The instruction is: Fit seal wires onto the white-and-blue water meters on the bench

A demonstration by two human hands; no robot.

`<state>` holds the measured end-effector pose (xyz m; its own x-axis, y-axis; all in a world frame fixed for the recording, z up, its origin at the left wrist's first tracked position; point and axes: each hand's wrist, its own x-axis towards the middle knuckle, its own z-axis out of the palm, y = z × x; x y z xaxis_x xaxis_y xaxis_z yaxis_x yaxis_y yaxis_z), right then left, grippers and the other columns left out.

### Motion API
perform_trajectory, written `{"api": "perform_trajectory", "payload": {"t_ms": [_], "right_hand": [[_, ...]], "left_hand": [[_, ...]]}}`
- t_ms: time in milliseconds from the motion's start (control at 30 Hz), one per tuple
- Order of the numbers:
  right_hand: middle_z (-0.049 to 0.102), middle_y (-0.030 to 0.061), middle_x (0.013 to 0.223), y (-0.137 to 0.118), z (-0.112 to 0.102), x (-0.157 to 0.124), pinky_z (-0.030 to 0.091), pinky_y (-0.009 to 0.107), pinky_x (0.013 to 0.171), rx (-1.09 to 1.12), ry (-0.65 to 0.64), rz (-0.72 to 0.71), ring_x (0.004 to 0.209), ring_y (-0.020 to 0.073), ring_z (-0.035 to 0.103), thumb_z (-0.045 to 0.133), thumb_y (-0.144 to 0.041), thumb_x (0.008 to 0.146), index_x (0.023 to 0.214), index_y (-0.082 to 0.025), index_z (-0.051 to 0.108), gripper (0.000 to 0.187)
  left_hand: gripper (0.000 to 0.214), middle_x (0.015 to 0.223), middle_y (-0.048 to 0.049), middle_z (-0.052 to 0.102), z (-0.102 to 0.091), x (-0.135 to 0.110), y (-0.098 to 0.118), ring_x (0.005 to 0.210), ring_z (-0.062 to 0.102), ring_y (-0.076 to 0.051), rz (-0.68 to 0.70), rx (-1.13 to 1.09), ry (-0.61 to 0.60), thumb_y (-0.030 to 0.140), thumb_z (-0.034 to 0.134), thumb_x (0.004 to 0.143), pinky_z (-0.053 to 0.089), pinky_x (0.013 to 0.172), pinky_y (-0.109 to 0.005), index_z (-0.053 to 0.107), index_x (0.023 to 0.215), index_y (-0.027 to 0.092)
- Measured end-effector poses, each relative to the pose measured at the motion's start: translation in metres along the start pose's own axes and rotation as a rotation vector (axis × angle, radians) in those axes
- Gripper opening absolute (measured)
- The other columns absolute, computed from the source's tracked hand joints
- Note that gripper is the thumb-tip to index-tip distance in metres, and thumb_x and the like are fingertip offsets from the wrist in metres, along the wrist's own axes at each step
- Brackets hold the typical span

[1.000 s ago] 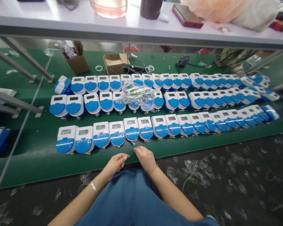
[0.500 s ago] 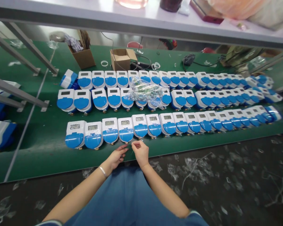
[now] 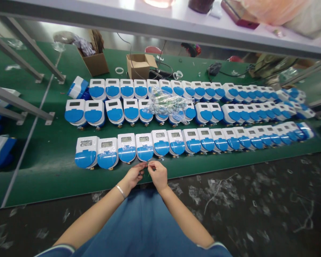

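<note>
At the front edge of the bench, my left hand [image 3: 134, 175] and my right hand [image 3: 158, 175] meet fingertip to fingertip, just below a white and blue meter [image 3: 144, 147] in the front row. My right thumb and forefinger pinch a thin strand [image 3: 149, 174], whose end hangs under them. The left fingers are closed at the same spot; whatever is between them is too small to make out. The meter has a small display at its top and a blue cover below. Its lower tip lies close to my fingertips.
Three rows of similar meters [image 3: 113, 111] run across the green bench [image 3: 50, 185]. Clear plastic bags [image 3: 167, 101] lie over the middle row. Behind stand cardboard boxes [image 3: 96, 65]. A shelf [image 3: 160, 28] crosses above, and plastic scraps [image 3: 216, 192] litter the floor.
My left fingers have moved slightly right and up, closing the gap to my right fingertips. The right hand still pinches the strand. The view has shifted a little.
</note>
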<state>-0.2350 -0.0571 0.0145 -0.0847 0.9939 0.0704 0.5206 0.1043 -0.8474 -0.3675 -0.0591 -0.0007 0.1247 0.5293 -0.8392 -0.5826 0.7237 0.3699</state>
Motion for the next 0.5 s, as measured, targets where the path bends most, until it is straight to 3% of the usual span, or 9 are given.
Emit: {"api": "perform_trajectory", "payload": {"t_ms": [200,367,500], "right_hand": [[0.067,0.0038,0.083,0.0035,0.003,0.0027,0.051,0.027,0.072,-0.067,-0.007,-0.013,0.075,0.0156,0.062,0.052,-0.017,0.078,0.074,-0.019,0.061,0.01],[0.068,0.0038,0.083,-0.0001,0.002,0.0036,0.05,0.027,0.073,-0.094,-0.024,-0.035,0.076,0.0161,0.063,0.051,-0.018,0.08,0.074,-0.02,0.061,0.012],[0.069,0.0044,0.086,-0.004,-0.0036,0.0025,0.05,0.027,0.075,-0.119,-0.023,-0.071,0.08,0.0162,0.064,0.05,-0.018,0.081,0.076,-0.02,0.061,0.013]], "left_hand": [[0.018,0.082,-0.003,0.06,-0.0013,0.0028,-0.0023,0.044,0.039,-0.002,0.008,0.001,0.006,0.012,0.064,0.071,0.016,0.035,-0.014,0.063,0.089,0.014],[0.026,0.064,0.0023,0.054,0.0005,0.0053,-0.002,0.042,0.037,-0.002,0.099,0.084,0.07,0.017,0.072,0.064,0.014,0.036,-0.014,0.062,0.088,0.014],[0.022,0.069,-0.0001,0.058,0.0017,0.0061,-0.0004,0.042,0.037,-0.002,0.099,0.079,0.07,0.019,0.072,0.063,0.013,0.036,-0.015,0.061,0.081,0.014]]}}
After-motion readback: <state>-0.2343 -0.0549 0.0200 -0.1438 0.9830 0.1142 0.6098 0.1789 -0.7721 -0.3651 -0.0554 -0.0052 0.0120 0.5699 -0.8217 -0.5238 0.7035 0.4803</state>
